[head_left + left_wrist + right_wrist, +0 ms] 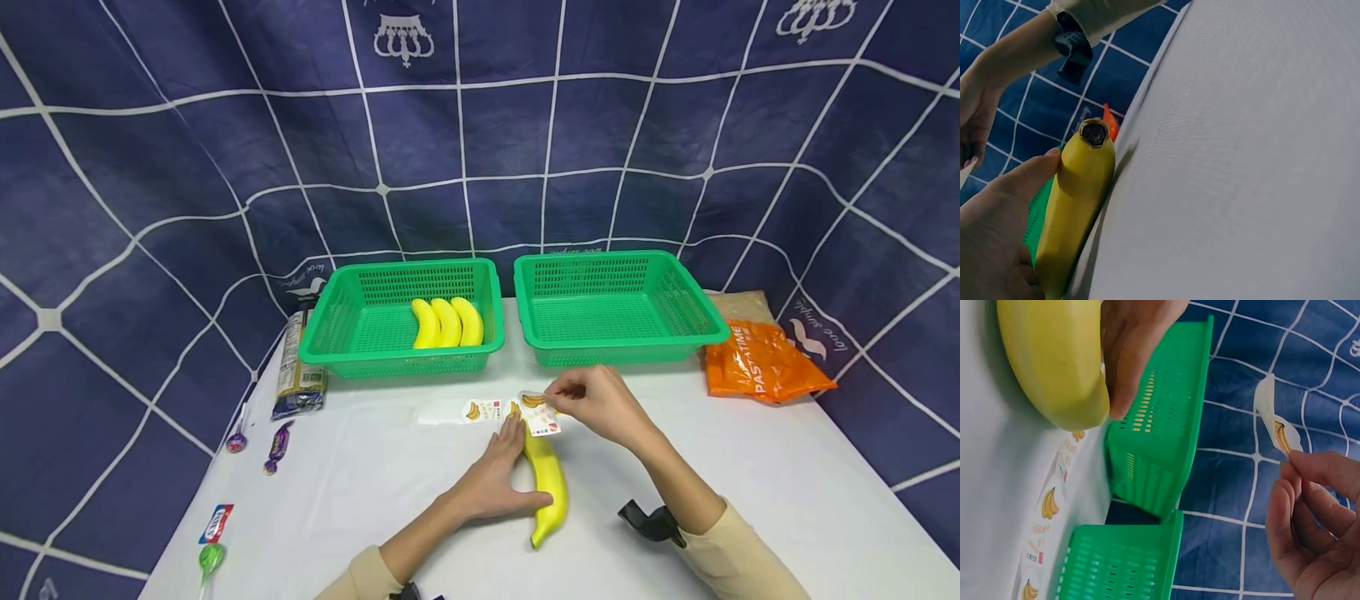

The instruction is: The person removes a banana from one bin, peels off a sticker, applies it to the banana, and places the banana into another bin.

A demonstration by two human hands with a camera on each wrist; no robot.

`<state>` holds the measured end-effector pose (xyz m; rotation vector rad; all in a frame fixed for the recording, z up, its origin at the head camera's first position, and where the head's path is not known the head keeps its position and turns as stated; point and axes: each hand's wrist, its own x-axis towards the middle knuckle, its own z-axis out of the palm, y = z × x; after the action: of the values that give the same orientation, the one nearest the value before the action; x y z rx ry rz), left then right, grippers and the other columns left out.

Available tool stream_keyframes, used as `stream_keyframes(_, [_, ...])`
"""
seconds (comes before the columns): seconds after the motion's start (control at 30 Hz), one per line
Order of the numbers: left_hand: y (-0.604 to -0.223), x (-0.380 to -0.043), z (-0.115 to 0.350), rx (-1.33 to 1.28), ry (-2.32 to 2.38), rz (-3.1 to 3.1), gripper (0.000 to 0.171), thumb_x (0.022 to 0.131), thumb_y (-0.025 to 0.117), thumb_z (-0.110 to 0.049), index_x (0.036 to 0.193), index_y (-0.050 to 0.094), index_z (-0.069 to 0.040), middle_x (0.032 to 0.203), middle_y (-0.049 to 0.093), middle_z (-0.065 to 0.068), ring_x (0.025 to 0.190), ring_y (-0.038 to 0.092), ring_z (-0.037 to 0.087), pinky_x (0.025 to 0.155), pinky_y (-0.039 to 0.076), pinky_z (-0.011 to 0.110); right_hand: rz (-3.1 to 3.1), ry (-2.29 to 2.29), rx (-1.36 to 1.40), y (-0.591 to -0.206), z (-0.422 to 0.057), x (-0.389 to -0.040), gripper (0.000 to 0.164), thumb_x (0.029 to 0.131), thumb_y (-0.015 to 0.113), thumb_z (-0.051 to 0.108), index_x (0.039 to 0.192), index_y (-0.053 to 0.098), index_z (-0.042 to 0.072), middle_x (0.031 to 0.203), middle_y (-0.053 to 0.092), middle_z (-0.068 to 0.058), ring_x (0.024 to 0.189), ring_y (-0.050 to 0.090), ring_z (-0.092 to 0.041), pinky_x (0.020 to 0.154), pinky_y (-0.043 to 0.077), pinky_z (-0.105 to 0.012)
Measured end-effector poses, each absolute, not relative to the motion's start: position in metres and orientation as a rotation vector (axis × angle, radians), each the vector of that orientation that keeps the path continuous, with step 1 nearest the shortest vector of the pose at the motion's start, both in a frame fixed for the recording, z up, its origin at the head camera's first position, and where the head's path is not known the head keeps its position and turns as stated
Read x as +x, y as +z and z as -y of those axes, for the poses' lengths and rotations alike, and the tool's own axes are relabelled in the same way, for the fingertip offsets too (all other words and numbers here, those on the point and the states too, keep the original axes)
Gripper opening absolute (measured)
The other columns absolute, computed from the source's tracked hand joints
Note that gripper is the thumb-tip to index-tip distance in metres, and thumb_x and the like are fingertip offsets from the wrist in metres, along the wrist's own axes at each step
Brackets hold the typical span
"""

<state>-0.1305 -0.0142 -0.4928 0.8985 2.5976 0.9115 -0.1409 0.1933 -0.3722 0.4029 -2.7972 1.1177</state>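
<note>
A yellow banana (549, 483) lies on the white table, its stem end towards the person. My left hand (495, 475) is beside it, thumb against its lower side and extended fingers at its far end over a strip of banana labels (442, 413). The left wrist view has the thumb (1038, 170) touching the banana (1082, 181) close to its dark cut end. Just beyond the banana, my right hand (600, 404) pinches a small banana sticker (1280, 428) between thumb and fingertips. That sticker is raised and partly folded, with its white back showing.
A green basket (405, 365) at the back left holds several bananas (447, 323). Another green basket (622, 350) stands to its right. An orange pasta bag (757, 358) lies far right. On the left are a dark packet (300, 367), a purple candy (278, 447) and lollipops (212, 557).
</note>
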Motion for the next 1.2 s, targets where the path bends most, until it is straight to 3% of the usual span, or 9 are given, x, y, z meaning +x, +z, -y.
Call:
stream_keyframes(0.37, [-0.494,-0.132,0.014,0.903,0.912,-2.585,0.113,0.078,0.064,-0.07,0.156,0.014,-0.006,0.166,-0.004,0.007,0.153,0.003,0.026,0.121,0.024,0.05,2.792,1.181,0.387,-0.386,-0.197,-0.131,0.006,0.085,0.073,0.013,0.08,0.077,0.011,0.075,0.072,0.004,0.067,0.061,-0.006,0.06,0.052,-0.019])
stream_keyframes(0.7, [-0.496,-0.132,0.016,0.889,0.921,-2.586,0.114,0.077,0.066,-0.069,0.156,0.014,-0.005,0.166,-0.005,0.008,0.153,0.001,0.025,0.123,0.02,0.048,2.815,1.246,0.369,-0.423,-0.196,-0.125,0.008,0.082,0.077,0.018,0.079,0.076,0.01,0.072,0.071,0.005,0.064,0.058,-0.002,0.06,0.051,-0.018])
stream_keyframes(1.2, [-0.492,-0.132,0.016,0.883,0.945,-2.566,0.115,0.078,0.064,-0.069,0.157,0.009,-0.006,0.166,-0.004,0.009,0.153,-0.001,0.022,0.122,0.02,0.049,2.859,1.223,0.409,-0.442,-0.195,-0.127,0.007,0.082,0.077,0.014,0.078,0.075,0.008,0.069,0.07,0.004,0.061,0.056,0.0,0.056,0.049,-0.017])
